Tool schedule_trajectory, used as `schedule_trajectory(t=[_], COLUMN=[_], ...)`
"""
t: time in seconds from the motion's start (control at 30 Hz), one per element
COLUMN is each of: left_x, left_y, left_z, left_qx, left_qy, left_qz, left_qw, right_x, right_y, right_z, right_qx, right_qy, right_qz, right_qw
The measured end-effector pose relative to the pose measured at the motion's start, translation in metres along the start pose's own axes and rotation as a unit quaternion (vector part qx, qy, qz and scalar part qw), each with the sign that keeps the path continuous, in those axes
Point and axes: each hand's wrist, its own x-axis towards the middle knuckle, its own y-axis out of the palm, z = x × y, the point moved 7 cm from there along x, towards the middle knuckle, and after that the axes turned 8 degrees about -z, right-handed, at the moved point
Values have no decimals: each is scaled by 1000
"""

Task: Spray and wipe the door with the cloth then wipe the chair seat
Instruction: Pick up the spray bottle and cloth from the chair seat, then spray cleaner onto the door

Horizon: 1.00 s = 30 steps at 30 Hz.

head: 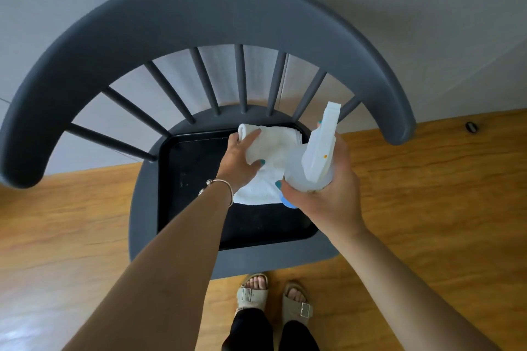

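Left hand [238, 161]: fingers spread and laid flat over a white cloth [268, 168], thumb pressing its near fold, index reaching to the rolled far edge. Nails painted teal. The cloth lies bunched on the black seat pad [194, 179] of the chair, toward the back right corner. Whether the fingers pinch the fabric or only press it, cannot tell.

Right hand [328, 194]: fingers curled tight around the body of a translucent spray bottle [309, 171], held above the seat just right of the cloth, its white trigger head [325, 134] pointing up and away. A blue patch shows under the bottle's base. Liquid level not readable.

Bracelet [221, 186] on the left wrist. Chair [199, 17] dark grey, curved back rail with spindles, standing on a wooden floor [427, 194] near a pale wall [399, 8]. Sandalled feet [273, 296] just before the seat's front edge.
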Motion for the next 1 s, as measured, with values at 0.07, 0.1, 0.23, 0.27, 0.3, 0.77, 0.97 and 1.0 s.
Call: schedule_trajectory(t=[0.07, 0.1, 0.23, 0.27, 0.3, 0.77, 0.97, 1.0], left_x=[-3, -5, -23, -31, -39, -159, -210, -219], left_y=[-3, -6, -22, -28, -35, -219, -235, -231], left_z=[-5, -9, -43, -55, -68, -328, -452, -471], left_qx=[-16, -19, 0, -4, -16, -265, -290, -267], left_qy=[15, 22, 89, 119, 146, 247, 316, 340], left_qz=[-12, -20, -34, -38, -39, 13, 113, 125], left_qw=[1000, 999, 995, 992, 988, 932, 896, 893], right_x=[-3, -5, -16, -18, -21, -12, -21, -23], right_y=[-4, -6, -22, -27, -34, -187, -284, -301], right_z=[1, 1, 7, 12, 18, 215, 280, 284], right_qx=[3, 3, 2, 2, 1, 29, 97, 96], right_qy=[2, 2, 12, 9, 8, 21, 7, 6], right_qz=[4, 6, 1, -6, -14, -140, -249, -264], right_qw=[1000, 1000, 1000, 1000, 1000, 990, 964, 960])
